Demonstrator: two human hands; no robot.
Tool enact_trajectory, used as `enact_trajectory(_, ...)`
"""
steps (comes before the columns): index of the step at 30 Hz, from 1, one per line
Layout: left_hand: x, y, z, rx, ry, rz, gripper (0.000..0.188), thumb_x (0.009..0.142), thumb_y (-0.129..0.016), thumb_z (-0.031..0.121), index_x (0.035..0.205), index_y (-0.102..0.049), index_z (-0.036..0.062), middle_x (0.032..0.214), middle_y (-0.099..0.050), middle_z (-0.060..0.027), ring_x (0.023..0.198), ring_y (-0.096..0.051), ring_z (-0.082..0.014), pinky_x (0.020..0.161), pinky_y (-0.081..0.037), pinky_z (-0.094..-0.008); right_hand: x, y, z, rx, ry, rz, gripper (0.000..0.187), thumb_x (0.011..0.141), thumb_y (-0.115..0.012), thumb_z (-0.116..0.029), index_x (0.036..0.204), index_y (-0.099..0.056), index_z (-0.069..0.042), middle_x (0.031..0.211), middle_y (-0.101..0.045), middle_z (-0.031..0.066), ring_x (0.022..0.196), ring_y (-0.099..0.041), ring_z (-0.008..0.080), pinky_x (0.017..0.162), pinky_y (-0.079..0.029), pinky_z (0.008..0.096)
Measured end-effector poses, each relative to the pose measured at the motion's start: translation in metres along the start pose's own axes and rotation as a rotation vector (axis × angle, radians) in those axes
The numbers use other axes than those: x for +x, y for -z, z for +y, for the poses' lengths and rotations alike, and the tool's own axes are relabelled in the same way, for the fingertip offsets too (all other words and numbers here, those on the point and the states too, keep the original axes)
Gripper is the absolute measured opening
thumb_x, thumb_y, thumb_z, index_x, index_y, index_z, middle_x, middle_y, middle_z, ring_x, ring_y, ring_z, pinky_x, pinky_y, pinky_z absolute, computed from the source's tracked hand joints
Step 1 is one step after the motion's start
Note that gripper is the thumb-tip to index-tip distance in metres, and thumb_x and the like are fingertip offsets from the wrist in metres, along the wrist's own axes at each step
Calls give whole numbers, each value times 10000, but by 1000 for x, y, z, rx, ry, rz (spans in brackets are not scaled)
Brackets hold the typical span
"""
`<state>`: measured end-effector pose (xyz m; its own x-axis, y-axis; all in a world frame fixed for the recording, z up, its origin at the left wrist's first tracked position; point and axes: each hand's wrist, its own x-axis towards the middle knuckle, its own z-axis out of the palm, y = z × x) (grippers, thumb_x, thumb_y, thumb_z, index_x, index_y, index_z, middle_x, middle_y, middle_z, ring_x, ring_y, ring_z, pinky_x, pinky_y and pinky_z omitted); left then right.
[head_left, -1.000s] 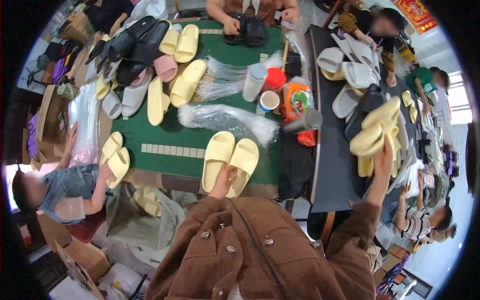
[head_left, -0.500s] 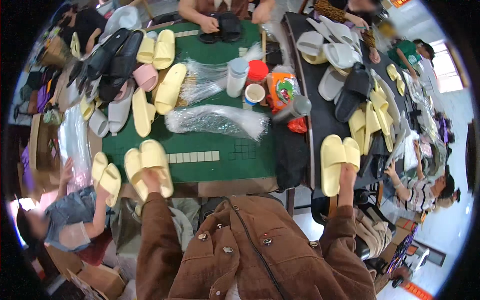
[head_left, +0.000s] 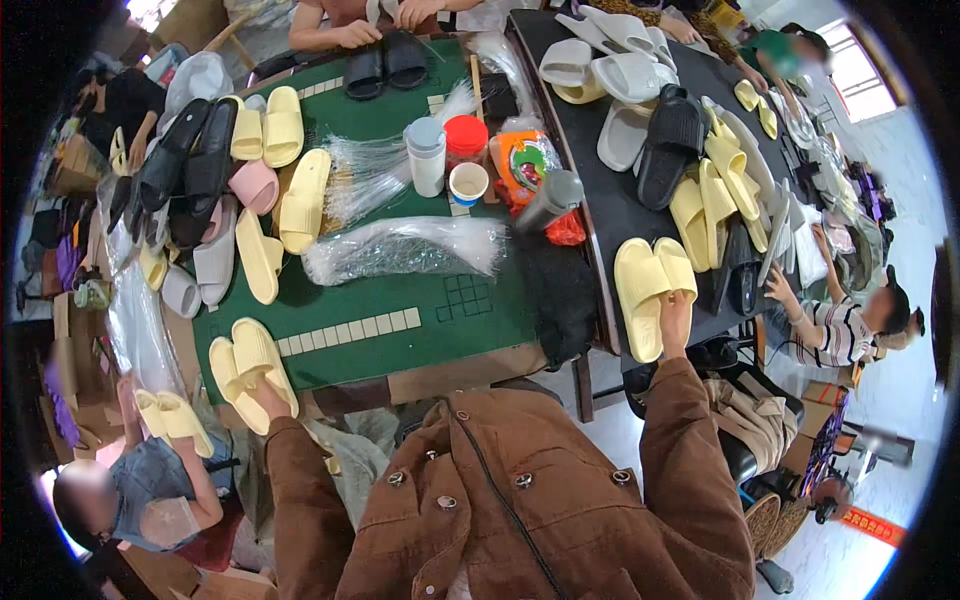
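Observation:
With my left hand (head_left: 270, 398) I grip a pair of pale yellow slippers (head_left: 257, 350) over the near left corner of the green-topped table (head_left: 480, 352). My fingers are tucked into the slippers, so their tips are hidden. My right hand (head_left: 677, 318) is closed on another pair of pale yellow slippers (head_left: 640, 272), held at the near edge of the black table (head_left: 565, 95). Both pairs have their toes pointing away from me. Beyond the left pair lie a single yellow slipper (head_left: 258, 255) and a grey slipper (head_left: 214, 250).
A bundle of clear plastic strands (head_left: 400, 248), a white bottle (head_left: 426, 160), a red-lidded jar (head_left: 466, 140) and a grey flask (head_left: 550, 200) occupy the green table. Slippers are piled on the black table. A co-worker's hand (head_left: 185, 445) holds yellow slippers at left; another person handles black slippers (head_left: 385, 65) opposite.
My view has turned, shifting the tables leftward and tilting them. Both my hands still hold their yellow slippers. The co-worker at left has lowered their pair.

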<state>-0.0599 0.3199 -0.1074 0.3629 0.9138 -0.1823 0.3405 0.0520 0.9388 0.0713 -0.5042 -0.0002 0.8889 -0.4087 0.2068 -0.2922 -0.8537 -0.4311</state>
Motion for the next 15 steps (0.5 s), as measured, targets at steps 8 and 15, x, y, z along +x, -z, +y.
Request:
enact_trajectory(8,-117,-33,7,164,-62,3,477,852,-484,96,1298,-398,-50,1270,-453,-174,1110,-466,-288,948,-369,-356,-74,11,-156,91,603,-598,147,704,-631,-121,806,-608,-17,918,-575,138,865,-568,300,705,-478,406)
enact_trajectory(15,-191,-84,45,261,-238,-319,423,836,-494,39,1254,-462,-13,1267,-439,-160,1151,-452,-280,964,-374,-356,-111,-85,-295,216,525,-561,189,731,-628,-183,791,-576,-13,873,-536,154,852,-563,320,685,-477,426)
